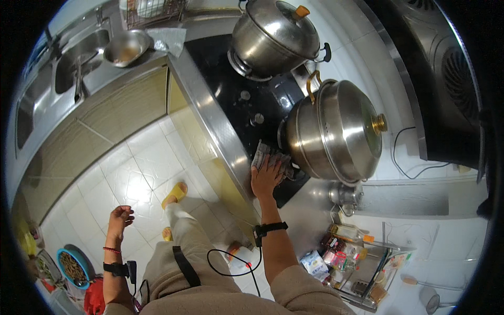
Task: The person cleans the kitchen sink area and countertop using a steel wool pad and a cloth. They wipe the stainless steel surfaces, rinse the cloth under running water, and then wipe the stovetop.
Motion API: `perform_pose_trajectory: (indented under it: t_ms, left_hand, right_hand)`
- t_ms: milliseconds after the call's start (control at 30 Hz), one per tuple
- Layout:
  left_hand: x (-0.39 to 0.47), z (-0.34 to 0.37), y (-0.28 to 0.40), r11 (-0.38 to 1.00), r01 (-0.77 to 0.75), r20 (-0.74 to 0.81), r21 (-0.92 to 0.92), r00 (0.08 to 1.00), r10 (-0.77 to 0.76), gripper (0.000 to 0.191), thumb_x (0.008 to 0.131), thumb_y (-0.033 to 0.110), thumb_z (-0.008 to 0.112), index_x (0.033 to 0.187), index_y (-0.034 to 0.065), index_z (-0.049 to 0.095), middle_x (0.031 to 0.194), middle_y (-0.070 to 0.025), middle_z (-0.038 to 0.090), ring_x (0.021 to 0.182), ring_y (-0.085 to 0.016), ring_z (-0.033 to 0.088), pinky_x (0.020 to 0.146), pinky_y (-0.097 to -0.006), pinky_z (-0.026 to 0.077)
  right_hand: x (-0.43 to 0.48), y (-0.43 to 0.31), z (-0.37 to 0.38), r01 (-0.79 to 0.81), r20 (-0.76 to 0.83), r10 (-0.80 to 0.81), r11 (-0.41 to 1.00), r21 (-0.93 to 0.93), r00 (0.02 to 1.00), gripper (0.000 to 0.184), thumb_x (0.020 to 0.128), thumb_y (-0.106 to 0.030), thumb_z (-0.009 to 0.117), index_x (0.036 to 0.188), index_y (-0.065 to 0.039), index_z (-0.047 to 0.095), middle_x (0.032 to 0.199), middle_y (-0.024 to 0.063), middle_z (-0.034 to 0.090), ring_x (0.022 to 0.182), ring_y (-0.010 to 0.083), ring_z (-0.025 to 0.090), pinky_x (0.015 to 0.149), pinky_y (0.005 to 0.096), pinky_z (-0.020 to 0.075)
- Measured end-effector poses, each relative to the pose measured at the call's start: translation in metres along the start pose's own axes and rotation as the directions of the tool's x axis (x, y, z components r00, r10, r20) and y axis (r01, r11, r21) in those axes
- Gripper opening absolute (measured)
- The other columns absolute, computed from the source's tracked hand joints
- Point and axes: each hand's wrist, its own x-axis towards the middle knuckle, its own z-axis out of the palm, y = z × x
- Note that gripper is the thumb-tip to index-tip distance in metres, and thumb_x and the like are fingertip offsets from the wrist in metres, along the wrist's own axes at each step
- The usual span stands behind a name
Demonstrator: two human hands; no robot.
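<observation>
My right hand [266, 178] presses a grey cloth [261, 152] onto the black glass gas cooktop [232, 94], by its steel front edge. The cloth is bunched beneath the fingers, beside the nearer burner. A large steel steamer pot [330, 132] with a domed lid and gold-coloured knob stands on that burner, just beyond the hand. Another lidded steel pot [271, 39] with black side handles is on the farther burner. Over the tiled floor hangs my left hand [121, 217], its fingers loosely curled and nothing visible in them.
A steel bowl [126, 49] with some food rests beside the sink [82, 63]. Condiment bottles [346, 252] fill a rack on the right, near a small steel pot [345, 195]. A blue basin [73, 268] stands at lower left. The range hood [445, 78] overhangs the right side.
</observation>
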Motion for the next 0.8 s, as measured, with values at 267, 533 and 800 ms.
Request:
perform_pose_trajectory:
  t_ms: [267,533,800]
  left_hand:
    - [0.095,0.100,0.129,0.968,-0.234,0.263,0.091,0.943,0.203,0.013,0.094,0.008,0.059,0.106,0.0020,0.061,0.096,-0.0068,0.067,0.081,-0.014,0.063,0.072,-0.0273,0.051]
    - [0.101,0.204,0.235,0.938,-0.346,0.539,0.017,0.794,0.283,0.018,0.093,-0.001,0.054,0.111,-0.0041,0.059,0.102,-0.0054,0.063,0.095,-0.014,0.061,0.084,-0.0268,0.050]
    - [0.132,0.170,0.266,0.969,-0.242,0.499,0.058,0.847,0.182,0.019,0.097,0.008,0.057,0.113,-0.0018,0.060,0.103,-0.0069,0.065,0.092,-0.014,0.062,0.084,-0.0283,0.052]
  right_hand:
    - [0.023,-0.037,-0.021,0.300,0.005,-0.306,0.936,0.182,0.952,0.058,0.092,-0.019,0.057,0.146,-0.012,0.040,0.150,0.0222,0.032,0.142,0.0436,0.023,0.108,0.0631,0.0197]
    - [0.047,-0.087,-0.085,-0.163,0.086,0.164,0.541,0.825,0.983,0.052,0.085,0.006,0.053,0.136,-0.006,0.054,0.136,0.0164,0.055,0.124,0.0323,0.053,0.106,0.0370,0.0384]
    - [0.186,-0.099,-0.133,-0.118,-0.171,0.230,0.860,0.497,0.958,0.059,0.092,-0.023,0.060,0.146,-0.008,0.040,0.151,0.0222,0.033,0.138,0.0406,0.032,0.111,0.0480,0.0297]
